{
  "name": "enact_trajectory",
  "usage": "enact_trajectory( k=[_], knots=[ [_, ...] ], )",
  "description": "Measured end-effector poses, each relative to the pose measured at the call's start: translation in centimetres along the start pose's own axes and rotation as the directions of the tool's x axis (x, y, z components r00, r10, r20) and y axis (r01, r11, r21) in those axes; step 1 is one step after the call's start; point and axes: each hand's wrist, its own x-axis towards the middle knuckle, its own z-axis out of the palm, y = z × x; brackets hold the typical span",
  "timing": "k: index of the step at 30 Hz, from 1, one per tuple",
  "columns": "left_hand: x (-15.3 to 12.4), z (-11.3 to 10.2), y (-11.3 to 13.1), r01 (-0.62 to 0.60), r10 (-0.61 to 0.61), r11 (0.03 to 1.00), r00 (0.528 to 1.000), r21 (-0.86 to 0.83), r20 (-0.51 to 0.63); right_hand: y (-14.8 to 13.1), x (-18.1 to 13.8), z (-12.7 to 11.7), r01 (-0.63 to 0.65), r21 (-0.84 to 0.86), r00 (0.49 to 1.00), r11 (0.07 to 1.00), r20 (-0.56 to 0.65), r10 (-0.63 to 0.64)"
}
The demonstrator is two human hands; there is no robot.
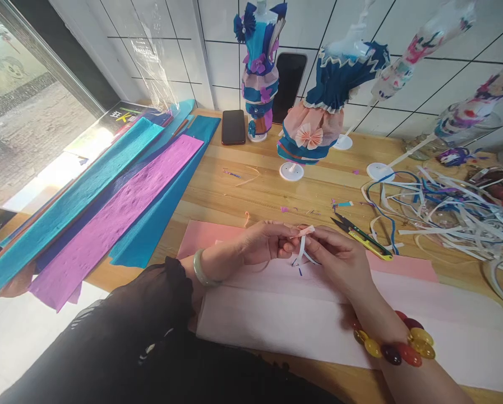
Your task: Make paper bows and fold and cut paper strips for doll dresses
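Observation:
My left hand (272, 241) and my right hand (333, 255) meet over the paper in front of me, fingers closed. Between the fingertips of both is a small folded piece of pink paper (305, 230). A narrow white strip (302, 247) hangs down from it, beside my right thumb. Below my hands lie wide sheets of pale pink paper (272, 314), with a deeper pink sheet (209, 233) showing behind. Yellow-and-black thread snips (363, 235) rest just beyond my right hand.
Turquoise (83, 196) and purple (125, 213) paper strips lie at the left. Behind stand two small dressed forms, one slim (259, 78), one with a pink skirt (314, 129). A black phone (233, 127) lies near the wall. Tangled ribbons (444, 213) cover the right.

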Motion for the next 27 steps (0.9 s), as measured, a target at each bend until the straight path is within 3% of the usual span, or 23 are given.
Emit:
enact_trajectory(
  k=[10,27],
  knots=[
    [-0.27,0.05,0.29,0.032,-0.033,0.999,0.999,0.031,0.032,-0.2,0.06,-0.28,0.102,-0.008,0.994,0.995,0.047,-0.102],
    [-0.53,0.52,0.19,0.091,-0.093,0.995,0.994,-0.03,-0.062,0.18,0.13,-0.32,0.113,-0.07,0.994,0.991,0.019,-0.112]
  ],
)
